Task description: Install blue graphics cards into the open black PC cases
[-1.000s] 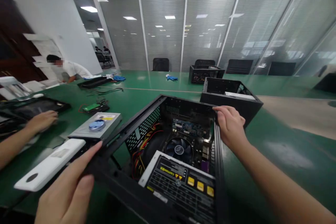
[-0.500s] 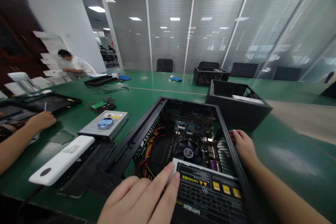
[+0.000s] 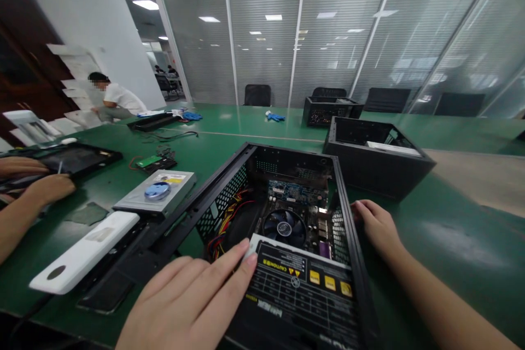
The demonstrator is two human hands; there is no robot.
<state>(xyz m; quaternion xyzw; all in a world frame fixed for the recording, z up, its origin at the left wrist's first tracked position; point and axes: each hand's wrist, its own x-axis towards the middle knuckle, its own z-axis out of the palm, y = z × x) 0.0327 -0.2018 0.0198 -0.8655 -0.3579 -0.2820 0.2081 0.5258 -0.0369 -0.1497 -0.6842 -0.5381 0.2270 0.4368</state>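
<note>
An open black computer case lies in front of me with its inside facing up. A labelled power supply sits at its near end, beside a round CPU fan on the motherboard. My left hand rests on the power supply's left corner, fingers stretched out and touching its pale edge; the thumb is hidden. Against the outer right side of the case, my right hand has its fingers bent around the rim. The case frame partly hides those fingertips.
To the left lie a white power strip and an optical drive bearing a blue-and-white roll. A co-worker's hands work at far left. Two more black cases stand behind on the right. Blue gloves lie farther back.
The view has shifted slightly, so the case and both my hands appear a little farther left. Both hands keep their places on the power supply and the case. The co-worker's second hand has come into view.
</note>
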